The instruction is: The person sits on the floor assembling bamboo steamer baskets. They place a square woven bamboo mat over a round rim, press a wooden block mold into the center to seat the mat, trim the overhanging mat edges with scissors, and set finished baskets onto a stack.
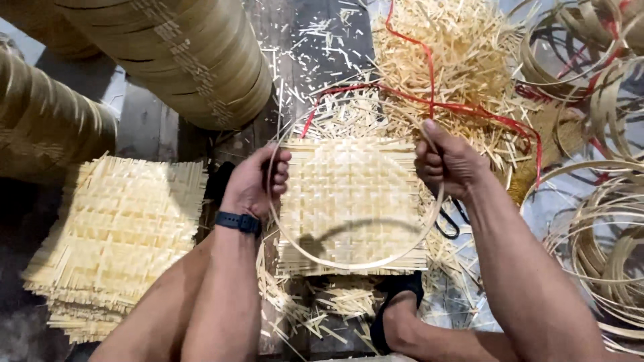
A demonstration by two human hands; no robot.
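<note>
My left hand and my right hand each grip one side of a thin round bamboo hoop. The hoop hangs just above a square woven bamboo mat that lies on the floor between my hands. My left wrist wears a dark band. My foot in a dark sandal rests just below the mat.
A stack of similar woven mats lies at the left. Tall stacks of bamboo rings lean at the upper left. Loose hoops pile up at the right. Bamboo offcuts and a red strap lie behind the mat. Scissors rest by my right forearm.
</note>
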